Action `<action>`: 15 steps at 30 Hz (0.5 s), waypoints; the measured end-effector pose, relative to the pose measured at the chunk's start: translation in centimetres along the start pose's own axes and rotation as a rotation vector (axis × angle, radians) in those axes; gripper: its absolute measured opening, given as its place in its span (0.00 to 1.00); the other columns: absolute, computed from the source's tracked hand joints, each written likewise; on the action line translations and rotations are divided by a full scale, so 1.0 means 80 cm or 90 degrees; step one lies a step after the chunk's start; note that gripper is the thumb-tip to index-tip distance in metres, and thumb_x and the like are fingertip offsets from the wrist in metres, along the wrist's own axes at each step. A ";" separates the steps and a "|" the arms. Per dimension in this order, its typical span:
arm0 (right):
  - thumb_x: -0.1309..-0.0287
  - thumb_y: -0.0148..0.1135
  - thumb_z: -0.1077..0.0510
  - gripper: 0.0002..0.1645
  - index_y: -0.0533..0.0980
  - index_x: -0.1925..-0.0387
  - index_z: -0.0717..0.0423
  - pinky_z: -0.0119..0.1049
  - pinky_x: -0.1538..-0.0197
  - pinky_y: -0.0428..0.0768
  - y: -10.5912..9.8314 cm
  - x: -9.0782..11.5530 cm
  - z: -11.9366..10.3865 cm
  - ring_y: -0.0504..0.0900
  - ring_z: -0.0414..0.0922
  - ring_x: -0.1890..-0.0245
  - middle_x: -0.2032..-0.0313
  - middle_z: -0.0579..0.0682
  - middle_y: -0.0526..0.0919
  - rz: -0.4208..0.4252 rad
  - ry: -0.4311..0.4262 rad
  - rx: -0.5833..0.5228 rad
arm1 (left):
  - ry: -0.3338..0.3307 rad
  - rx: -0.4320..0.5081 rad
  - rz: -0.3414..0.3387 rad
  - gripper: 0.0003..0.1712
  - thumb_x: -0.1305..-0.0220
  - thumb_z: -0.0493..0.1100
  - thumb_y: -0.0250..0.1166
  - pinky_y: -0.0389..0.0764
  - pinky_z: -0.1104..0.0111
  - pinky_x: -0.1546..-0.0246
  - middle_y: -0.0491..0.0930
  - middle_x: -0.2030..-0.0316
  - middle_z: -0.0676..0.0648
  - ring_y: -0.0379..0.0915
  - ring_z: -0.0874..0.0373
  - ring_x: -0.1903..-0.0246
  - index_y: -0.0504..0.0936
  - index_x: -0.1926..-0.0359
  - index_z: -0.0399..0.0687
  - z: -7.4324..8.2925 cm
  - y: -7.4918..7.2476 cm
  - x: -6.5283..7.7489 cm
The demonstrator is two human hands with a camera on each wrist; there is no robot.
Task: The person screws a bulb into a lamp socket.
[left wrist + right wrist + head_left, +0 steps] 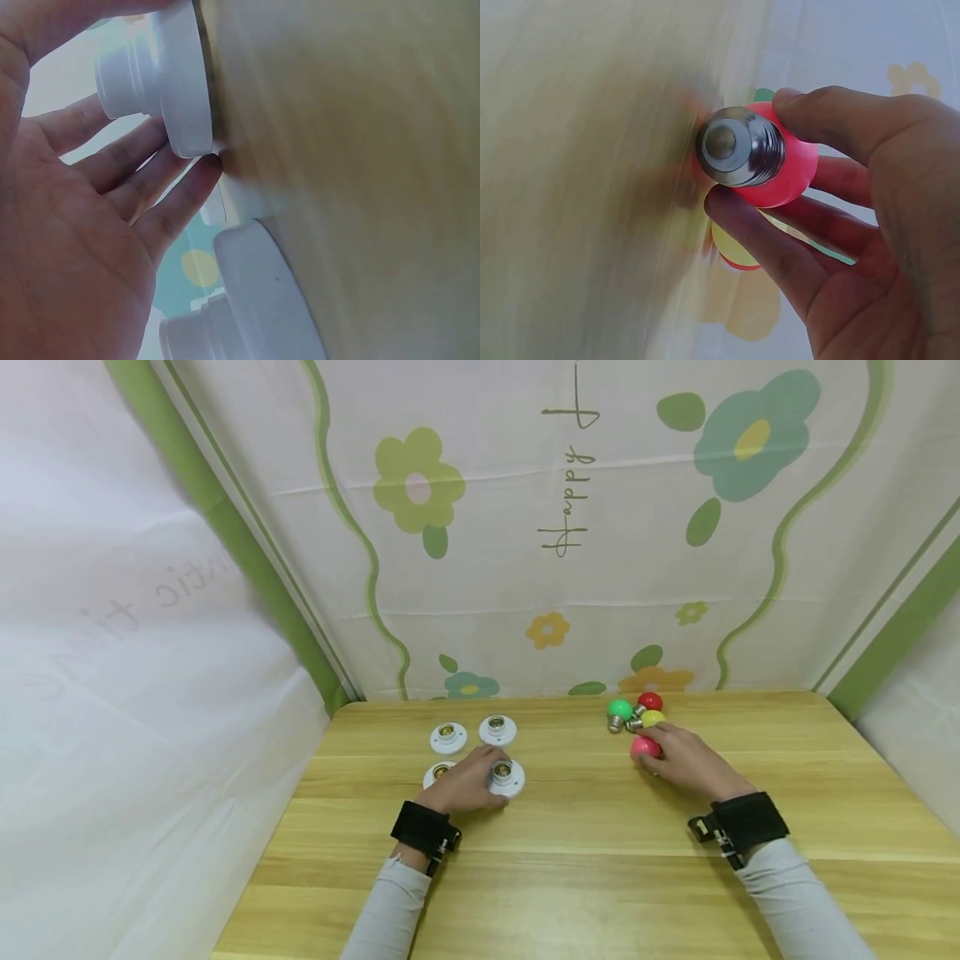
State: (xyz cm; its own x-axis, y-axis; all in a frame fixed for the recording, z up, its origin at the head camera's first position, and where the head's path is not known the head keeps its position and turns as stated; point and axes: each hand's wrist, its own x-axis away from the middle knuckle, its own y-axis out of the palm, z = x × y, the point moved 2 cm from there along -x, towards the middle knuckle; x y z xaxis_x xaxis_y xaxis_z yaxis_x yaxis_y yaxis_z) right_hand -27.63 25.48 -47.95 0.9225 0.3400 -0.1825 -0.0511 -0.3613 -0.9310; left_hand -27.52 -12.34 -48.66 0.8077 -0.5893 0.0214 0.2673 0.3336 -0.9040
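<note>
My left hand [467, 781] holds a round white lamp socket [512, 786] at the front right of a group of sockets. In the left wrist view, thumb and fingers reach around that socket's base [186, 90], which sits on the table. A pink light bulb [643, 748] is pinched by my right hand [693, 763]. The right wrist view shows its metal screw cap [739, 146] pointing toward the camera, thumb above and a finger below. Just beyond lie a green bulb [620, 709], a red bulb [650, 702] and a yellow bulb [654, 717], partly hidden by the hand.
Two more white sockets, one at back left [447, 738] and one at back right [498, 731], stand behind my left hand. Another socket [433, 772] is partly covered by it. A printed curtain [495, 568] hangs along the back edge of the wooden table [570, 860].
</note>
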 end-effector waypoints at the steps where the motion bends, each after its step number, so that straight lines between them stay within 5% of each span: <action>1: 0.39 0.63 0.50 0.29 0.73 0.39 0.58 0.59 0.43 0.75 0.000 0.000 0.000 0.77 0.62 0.44 0.44 0.64 0.77 0.001 0.000 -0.002 | -0.002 0.005 -0.002 0.36 0.48 0.53 0.73 0.75 0.62 0.41 0.68 0.38 0.48 0.66 0.55 0.38 0.71 0.39 0.53 0.000 0.000 0.000; 15: 0.41 0.65 0.51 0.27 0.73 0.45 0.62 0.50 0.52 0.81 0.000 -0.004 -0.004 0.81 0.51 0.55 0.53 0.59 0.82 0.029 0.005 -0.017 | 0.009 0.010 0.008 0.35 0.47 0.52 0.72 0.75 0.65 0.43 0.70 0.40 0.49 0.68 0.57 0.42 0.71 0.39 0.52 0.007 0.000 -0.007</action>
State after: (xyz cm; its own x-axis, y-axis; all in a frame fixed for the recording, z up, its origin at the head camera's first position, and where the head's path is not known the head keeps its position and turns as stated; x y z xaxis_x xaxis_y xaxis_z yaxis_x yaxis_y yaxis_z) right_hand -27.82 25.10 -47.82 0.9227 0.3158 -0.2212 -0.0821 -0.3997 -0.9130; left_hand -27.66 -11.63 -48.44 0.8036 -0.5951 0.0036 0.2650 0.3524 -0.8975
